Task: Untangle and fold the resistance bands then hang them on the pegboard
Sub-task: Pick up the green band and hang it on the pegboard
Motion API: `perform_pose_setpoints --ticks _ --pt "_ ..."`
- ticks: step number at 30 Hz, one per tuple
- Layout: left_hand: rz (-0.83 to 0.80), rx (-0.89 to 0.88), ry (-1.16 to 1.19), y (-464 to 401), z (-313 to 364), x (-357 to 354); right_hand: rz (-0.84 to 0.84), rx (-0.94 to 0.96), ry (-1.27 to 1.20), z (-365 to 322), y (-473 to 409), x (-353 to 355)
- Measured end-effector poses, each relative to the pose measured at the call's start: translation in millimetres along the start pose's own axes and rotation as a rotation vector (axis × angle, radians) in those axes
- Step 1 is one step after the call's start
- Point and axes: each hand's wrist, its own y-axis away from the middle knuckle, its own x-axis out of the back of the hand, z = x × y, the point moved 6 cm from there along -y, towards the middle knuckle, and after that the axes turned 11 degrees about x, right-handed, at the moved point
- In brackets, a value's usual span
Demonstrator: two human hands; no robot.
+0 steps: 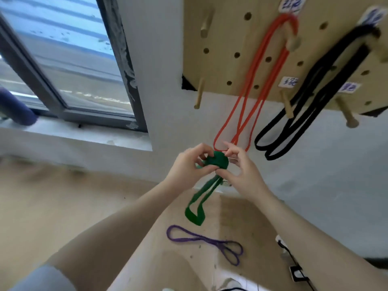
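One head-worn camera looked forward and down from close above the person's forearms. It faced a white wall (168,80), taking in the pegboard (231,70) at upper right, a window (63,66) at left and the floor (52,202) below.

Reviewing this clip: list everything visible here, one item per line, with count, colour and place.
green band: 1, green, held in both hands, loops hanging below
red band: 1, red-orange, hung on a pegboard peg
black band: 1, black, hung on the right of the pegboard
purple band: 1, purple, lying on the floor
pegboard: 1, tan wood, on the wall, with pegs and paper labels
window: 1, dark frame, left
left hand: pinches the green band
right hand: pinches the green band
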Motion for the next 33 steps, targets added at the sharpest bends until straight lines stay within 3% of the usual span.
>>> perform_pose_setpoints --ticks 5,10,19,26,33 --pt "-0.008 -0.092 -0.064 -6 58 -36 0.035 0.049 0.014 -18 21 68" --pt "-0.105 -0.078 0.106 -21 112 -100 0.117 0.126 0.08 -14 46 151" --pt "0.045 -0.246 -0.028 -78 202 -192 0.129 0.14 0.078 24 42 289" --pt "0.183 -0.322 -0.219 -94 206 -177 -0.026 0.246 0.008 28 3 288" --pt "0.247 -0.18 -0.281 -124 175 -137 -0.087 0.222 0.043 34 -58 249"
